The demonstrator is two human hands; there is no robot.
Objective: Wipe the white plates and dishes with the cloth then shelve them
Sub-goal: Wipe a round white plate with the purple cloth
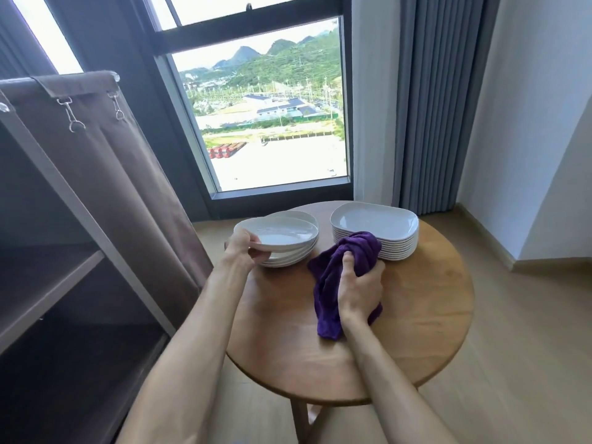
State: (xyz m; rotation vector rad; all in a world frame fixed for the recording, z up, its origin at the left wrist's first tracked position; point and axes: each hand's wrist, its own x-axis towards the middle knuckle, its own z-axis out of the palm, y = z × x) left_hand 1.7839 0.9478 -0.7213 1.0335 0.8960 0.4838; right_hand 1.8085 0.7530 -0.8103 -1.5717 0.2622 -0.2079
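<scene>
On the round wooden table (416, 322) stand two stacks of white dishes. My left hand (243, 251) grips the near rim of the top oval dish (282, 233), which is tilted up off the left stack (288, 256). My right hand (358, 290) grips a bunched purple cloth (330, 283) in front of the taller right stack of rounded-square plates (378, 232). The cloth's upper end touches that stack and its lower end hangs over the tabletop.
A brown fabric-covered shelf unit (51, 277) with open shelves stands at the left, its curtain flap (134, 174) pulled aside beside the table. Behind the table are a large window (269, 116) and grey curtains (432, 107). Wooden floor lies to the right.
</scene>
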